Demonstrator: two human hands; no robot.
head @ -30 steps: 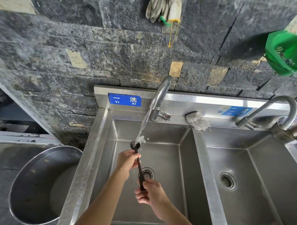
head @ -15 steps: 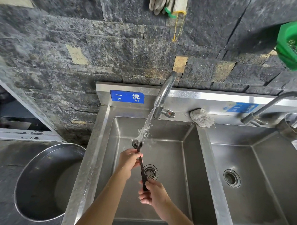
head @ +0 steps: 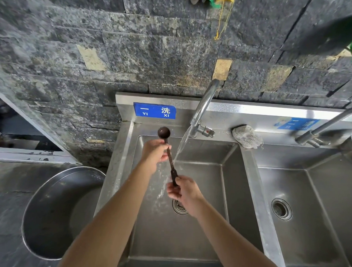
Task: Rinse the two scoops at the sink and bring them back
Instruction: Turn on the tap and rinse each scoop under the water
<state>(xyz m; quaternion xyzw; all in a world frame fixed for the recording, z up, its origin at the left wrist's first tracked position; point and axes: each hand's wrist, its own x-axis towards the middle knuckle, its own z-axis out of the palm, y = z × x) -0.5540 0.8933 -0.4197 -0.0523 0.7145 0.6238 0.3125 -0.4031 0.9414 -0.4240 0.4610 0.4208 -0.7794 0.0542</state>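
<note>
**Bowl out of the stream, water now on the handle**

Head view: my left hand (head: 155, 152) grips the dark scoop (head: 169, 153) just below its bowl; my right hand (head: 182, 190) is closed round the handle's lower end; the scoop runs between them, bowl up and beyond my left hand, over the left sink basin (head: 229, 191). Half a second ago the bowl sat right under the stream (head: 182, 142); now it is lifted clear, up and left of the water, and the stream strikes the handle between my hands, splashing towards my right hand; tap (head: 205, 104) running, above and right of my left hand. Only one scoop clearly visible; whether a second lies against it I cannot tell. Judgement: bowl rinsed, handle in hand now; the carry back not yet begun; wet handle may slip.
</note>
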